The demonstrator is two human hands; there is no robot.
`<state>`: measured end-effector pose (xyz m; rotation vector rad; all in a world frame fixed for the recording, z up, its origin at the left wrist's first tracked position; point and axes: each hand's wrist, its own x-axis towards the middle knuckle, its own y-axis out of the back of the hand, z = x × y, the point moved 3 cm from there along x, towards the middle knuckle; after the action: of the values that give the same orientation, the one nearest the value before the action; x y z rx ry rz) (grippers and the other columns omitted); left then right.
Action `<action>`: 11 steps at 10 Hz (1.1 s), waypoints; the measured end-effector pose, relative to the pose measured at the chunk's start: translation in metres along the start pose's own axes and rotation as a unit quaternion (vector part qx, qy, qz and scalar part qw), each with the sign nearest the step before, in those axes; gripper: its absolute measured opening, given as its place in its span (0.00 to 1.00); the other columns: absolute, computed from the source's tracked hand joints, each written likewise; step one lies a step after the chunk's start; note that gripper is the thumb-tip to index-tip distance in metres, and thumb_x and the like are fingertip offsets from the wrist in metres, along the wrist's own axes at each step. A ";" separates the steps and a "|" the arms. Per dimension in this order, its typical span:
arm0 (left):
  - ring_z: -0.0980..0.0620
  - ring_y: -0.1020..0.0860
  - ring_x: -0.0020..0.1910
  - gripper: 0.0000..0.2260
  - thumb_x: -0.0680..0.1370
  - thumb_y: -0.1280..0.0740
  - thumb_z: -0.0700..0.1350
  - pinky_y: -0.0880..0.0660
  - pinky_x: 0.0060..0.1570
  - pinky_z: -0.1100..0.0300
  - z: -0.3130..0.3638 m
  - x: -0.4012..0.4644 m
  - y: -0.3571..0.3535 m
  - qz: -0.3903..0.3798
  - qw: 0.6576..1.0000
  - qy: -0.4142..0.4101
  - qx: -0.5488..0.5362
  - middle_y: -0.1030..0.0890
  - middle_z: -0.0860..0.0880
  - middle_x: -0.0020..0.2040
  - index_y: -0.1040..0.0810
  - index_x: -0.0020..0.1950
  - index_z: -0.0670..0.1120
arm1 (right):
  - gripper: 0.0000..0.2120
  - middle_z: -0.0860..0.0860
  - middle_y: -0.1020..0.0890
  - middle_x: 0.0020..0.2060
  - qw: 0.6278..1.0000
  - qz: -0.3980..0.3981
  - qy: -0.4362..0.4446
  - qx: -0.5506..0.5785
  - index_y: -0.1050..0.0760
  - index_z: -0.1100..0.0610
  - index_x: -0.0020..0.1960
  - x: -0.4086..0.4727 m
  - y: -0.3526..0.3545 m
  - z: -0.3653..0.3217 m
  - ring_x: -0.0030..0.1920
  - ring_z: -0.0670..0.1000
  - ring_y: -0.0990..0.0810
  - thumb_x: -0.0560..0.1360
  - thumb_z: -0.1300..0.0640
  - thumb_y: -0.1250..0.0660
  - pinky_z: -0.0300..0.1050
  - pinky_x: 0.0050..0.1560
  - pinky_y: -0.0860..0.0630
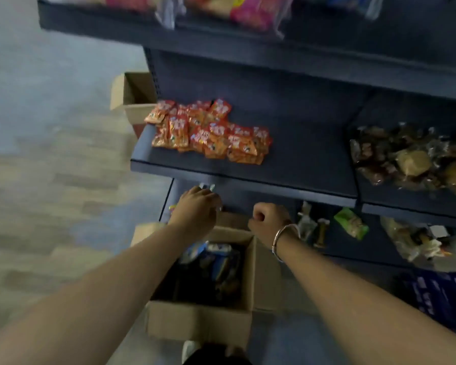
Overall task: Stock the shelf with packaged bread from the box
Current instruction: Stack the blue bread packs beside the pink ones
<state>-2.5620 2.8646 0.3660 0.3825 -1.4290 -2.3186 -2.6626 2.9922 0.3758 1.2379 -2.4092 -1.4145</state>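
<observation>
Left hand point(195, 209): reached forward under the edge of the middle shelf point(248, 177), fingers curled downward around a small clear-wrapped item point(207, 187) whose shiny end shows just beyond the knuckles; blur prevents telling what the item is. Right hand point(267, 217): just to the right of the left hand, closed in a fist with nothing visible in it; one metal bangle point(284, 239) on its wrist. One open cardboard box point(203, 320): on the floor directly below and nearer than both hands, holding packaged bread point(216, 262) in blue-and-white wrappers; the count is unclear, the packs being dark and overlapping. Orange snack packets point(211, 133): one loose heap on the middle shelf, beyond and above the hands; too blurred and piled to count. Brown wrapped goods point(406, 159): one heap far to the right of the right hand, cut off by the frame edge. One green packet point(352, 223): on the lowest shelf, right of the right hand. A second cardboard box point(132, 96): beyond the left hand, partly hidden behind the shelving. Pink packs point(256, 11) on the top shelf: cropped at the upper edge.
</observation>
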 end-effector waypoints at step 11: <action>0.64 0.27 0.24 0.14 0.77 0.39 0.32 0.31 0.29 0.72 -0.316 -0.048 -0.519 -0.267 0.809 0.435 -0.291 0.29 0.49 0.34 0.30 0.34 0.45 | 0.28 0.55 0.41 0.74 0.922 -0.281 -0.242 -0.113 0.49 0.60 0.75 0.179 -0.469 0.348 0.73 0.54 0.38 0.79 0.57 0.41 0.41 0.69 0.40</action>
<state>-2.4800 2.8468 -0.2377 1.5385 -0.1419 -2.2664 -2.6557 2.9981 -0.2346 1.7761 -2.1231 -2.3276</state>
